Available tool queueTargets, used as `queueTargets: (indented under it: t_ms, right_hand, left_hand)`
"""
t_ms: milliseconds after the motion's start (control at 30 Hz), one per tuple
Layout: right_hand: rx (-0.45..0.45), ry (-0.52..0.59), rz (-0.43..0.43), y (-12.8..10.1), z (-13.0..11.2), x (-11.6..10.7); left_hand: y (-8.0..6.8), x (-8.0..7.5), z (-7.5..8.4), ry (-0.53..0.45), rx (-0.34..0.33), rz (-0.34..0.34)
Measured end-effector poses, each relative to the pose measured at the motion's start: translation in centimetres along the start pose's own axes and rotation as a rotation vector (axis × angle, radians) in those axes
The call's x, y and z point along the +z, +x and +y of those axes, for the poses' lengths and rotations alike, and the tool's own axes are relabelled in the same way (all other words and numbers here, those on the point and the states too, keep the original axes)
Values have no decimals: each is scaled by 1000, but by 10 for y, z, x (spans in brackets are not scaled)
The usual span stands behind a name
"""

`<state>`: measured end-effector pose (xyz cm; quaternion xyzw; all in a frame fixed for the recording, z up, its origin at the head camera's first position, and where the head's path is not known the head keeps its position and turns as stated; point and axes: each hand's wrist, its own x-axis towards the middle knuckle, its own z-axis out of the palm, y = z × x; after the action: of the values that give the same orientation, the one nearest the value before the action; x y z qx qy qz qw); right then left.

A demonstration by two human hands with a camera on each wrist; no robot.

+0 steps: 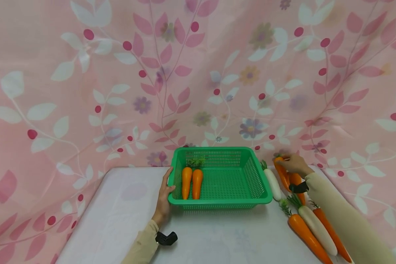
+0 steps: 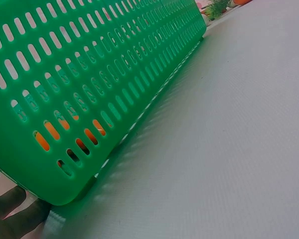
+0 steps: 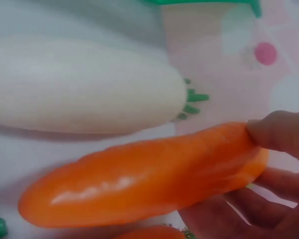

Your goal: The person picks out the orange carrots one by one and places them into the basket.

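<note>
Your left hand (image 1: 164,200) rests against the left end of the green basket (image 1: 260,183), thumb hooked at the rim and fingers lying fairly straight along the outer wall; the left wrist view shows only fingertips (image 2: 12,214) at the basket's lower corner, so it reads as steadying, not gripping. Your right hand (image 1: 293,163) is out past the basket's right side, fingers and thumb curled round the top end of an orange carrot (image 3: 144,174); that carrot lies close to the tablecloth, and whether it has lifted off cannot be told. A white radish (image 1: 272,183) sits just beside it, between the carrot and the basket wall. Progress, judged from the layout: two carrots (image 1: 191,182) already lie side by side in the left part of the basket, leafy tops toward the far wall. Still outside: the held carrot, a second carrot (image 1: 297,181) touching it, the white radish, and nearer you a cluster of two carrots (image 1: 305,234) with a second radish (image 1: 316,227) between them. So the sorting looks roughly a third done if only carrots count.
</note>
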<state>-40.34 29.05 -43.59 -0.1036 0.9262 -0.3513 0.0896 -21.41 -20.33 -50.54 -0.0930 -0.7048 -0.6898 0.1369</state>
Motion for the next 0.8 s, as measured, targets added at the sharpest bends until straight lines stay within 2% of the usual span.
queueTargets:
  t_ms: [167,267,567,800]
  right_hand:
    - [17,106,-27,2,-1,-6]
    - [8,158,-39,2,-2,-6]
    - [-18,292,-125,-1,-12,-7]
    - [2,474,-184,0,-25,-6]
  left_hand:
    - [-3,3,20,32,-10,-6]
    - [-3,4,21,39,-14,0]
    - [3,1,-12,35,27,35]
    - [3,0,-19,32,35,39]
